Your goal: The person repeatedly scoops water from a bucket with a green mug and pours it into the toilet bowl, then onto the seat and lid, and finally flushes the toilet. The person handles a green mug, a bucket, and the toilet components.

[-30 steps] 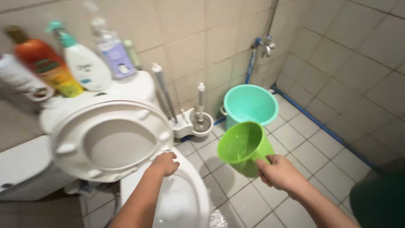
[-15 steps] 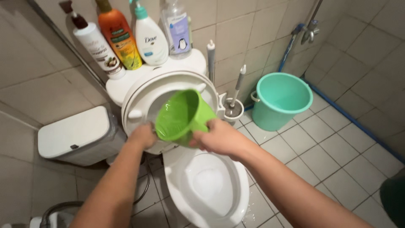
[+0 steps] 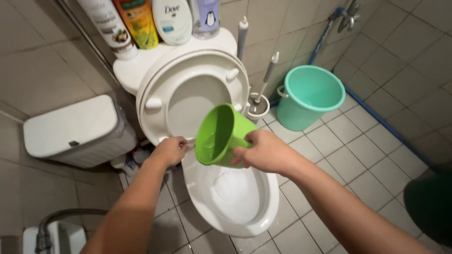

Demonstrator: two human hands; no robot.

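Observation:
My right hand (image 3: 264, 151) grips a green plastic dipper (image 3: 220, 135), tipped on its side over the bowl of a white toilet (image 3: 256, 214). The dipper's mouth faces left, toward the raised seat (image 3: 160, 89). My left hand (image 3: 169, 149) holds the lower edge of that raised seat, at the back left rim of the bowl. Foamy water lies in the bowl (image 3: 230, 187).
A teal bucket (image 3: 309, 96) holding water stands on the tiled floor to the right, below a wall tap (image 3: 347, 16). A toilet brush in its holder (image 3: 259, 101) stands beside the toilet. Bottles (image 3: 172, 21) line the cistern top. A white lidded bin (image 3: 77, 131) sits at left.
My right hand swung the dipper from near the bucket leftward over the toilet and tipped it on its side. My left hand stayed at the seat's lower edge. The view shifted left and down.

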